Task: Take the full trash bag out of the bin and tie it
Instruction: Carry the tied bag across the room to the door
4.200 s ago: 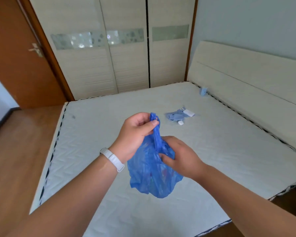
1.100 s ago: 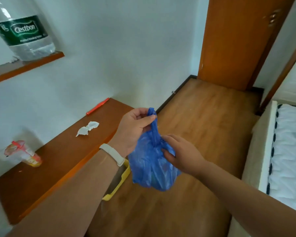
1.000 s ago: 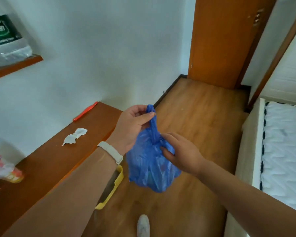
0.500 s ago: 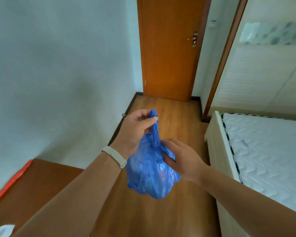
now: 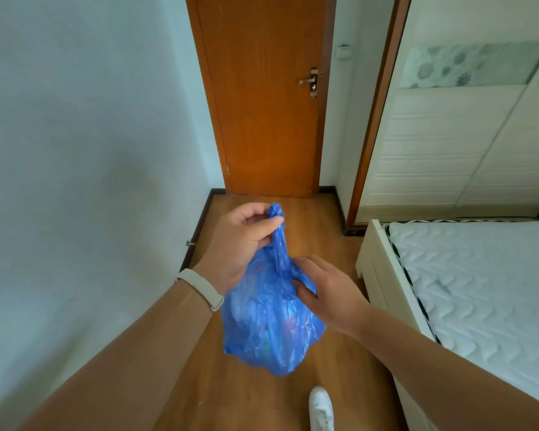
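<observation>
**A:** ok so where's the trash bag at?

**B:** The blue trash bag (image 5: 269,318) is up in the air over the wood floor (image 5: 308,219), bulging and full. The left hand (image 5: 241,247) has its fingers (image 5: 263,225) pinched tight on the twisted neck at the top. The right hand (image 5: 327,290) is pressed to the bag's upper right side, thumb and fingertips gripping the plastic just under the neck (can't see a finished knot, the hands cover that spot).

**A:** room to move?

**B:** It's a narrow corridor. White wall (image 5: 91,150) on the left, the bed (image 5: 479,290) frame's edge close on the right, the wardrobe (image 5: 448,135) behind it. Straight ahead there's bare floor up to the closed wooden door (image 5: 268,104). A white shoe (image 5: 321,409) shows at the bottom edge, below the bag.
</observation>
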`<state>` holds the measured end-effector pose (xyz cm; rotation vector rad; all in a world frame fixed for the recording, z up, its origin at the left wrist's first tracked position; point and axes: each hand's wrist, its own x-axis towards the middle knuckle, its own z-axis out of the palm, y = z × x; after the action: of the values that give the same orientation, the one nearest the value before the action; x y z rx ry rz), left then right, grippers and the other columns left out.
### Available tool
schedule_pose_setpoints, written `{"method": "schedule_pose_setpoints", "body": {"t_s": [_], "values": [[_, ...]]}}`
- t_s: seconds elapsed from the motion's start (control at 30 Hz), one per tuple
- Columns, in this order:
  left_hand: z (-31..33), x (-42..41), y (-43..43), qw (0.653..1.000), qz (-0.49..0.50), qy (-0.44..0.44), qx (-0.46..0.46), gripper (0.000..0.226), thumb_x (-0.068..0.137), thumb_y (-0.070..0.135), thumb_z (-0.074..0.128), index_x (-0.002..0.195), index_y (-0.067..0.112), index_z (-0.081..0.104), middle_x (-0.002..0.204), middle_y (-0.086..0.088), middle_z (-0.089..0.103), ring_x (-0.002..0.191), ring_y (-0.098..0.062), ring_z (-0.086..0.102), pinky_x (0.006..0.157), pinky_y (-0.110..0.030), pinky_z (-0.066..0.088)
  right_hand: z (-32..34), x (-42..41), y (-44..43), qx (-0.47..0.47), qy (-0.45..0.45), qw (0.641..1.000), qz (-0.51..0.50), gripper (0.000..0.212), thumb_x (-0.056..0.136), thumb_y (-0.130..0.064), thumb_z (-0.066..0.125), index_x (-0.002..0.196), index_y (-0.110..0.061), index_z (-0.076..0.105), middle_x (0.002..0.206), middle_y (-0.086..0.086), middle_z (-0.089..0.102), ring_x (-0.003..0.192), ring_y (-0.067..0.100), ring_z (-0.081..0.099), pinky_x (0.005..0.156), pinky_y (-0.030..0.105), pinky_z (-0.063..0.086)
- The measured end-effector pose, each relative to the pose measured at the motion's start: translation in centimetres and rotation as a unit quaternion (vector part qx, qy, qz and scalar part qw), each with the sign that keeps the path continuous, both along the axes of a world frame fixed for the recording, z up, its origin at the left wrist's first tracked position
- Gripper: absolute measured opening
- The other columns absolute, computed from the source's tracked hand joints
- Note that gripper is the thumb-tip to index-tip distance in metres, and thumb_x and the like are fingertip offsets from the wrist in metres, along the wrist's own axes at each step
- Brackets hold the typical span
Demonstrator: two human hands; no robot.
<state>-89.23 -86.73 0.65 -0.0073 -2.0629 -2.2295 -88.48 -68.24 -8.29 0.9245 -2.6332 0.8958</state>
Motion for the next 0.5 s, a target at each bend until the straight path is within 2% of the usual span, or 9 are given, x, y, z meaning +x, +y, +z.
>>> {"method": "schedule_pose_setpoints", "body": {"t_s": [0.23,0.5], "values": [[-1.1,-14.2,1.5,1.000,0.021,-0.018,0.014,0.015,0.084,0.006,0.067,0.099,0.006,0.070,0.087,-0.010,0.071,0.089,-0.026,0.067,0.094,-0.052,0.051,-1.0,-14.3,1.0,-0.011,-0.026,1.000,-0.002,0.039,0.093,-0.031,0.054,0.131,-0.023,0.052,0.124,-0.007,0.059,0.102,0.013,0.060,0.080,0.033,0.054],[0.5,-27.8,1.2,0.999,0.023,-0.017,0.035,0.014,0.084,0.003,0.067,0.093,0.012,0.072,0.083,-0.006,0.073,0.086,-0.024,0.067,0.094,-0.052,0.050,0.8,-29.2,1.0,0.009,-0.019,1.000,0.021,0.038,0.094,-0.034,0.053,0.130,-0.023,0.053,0.121,-0.007,0.060,0.102,0.011,0.059,0.081,0.031,0.054]]}}
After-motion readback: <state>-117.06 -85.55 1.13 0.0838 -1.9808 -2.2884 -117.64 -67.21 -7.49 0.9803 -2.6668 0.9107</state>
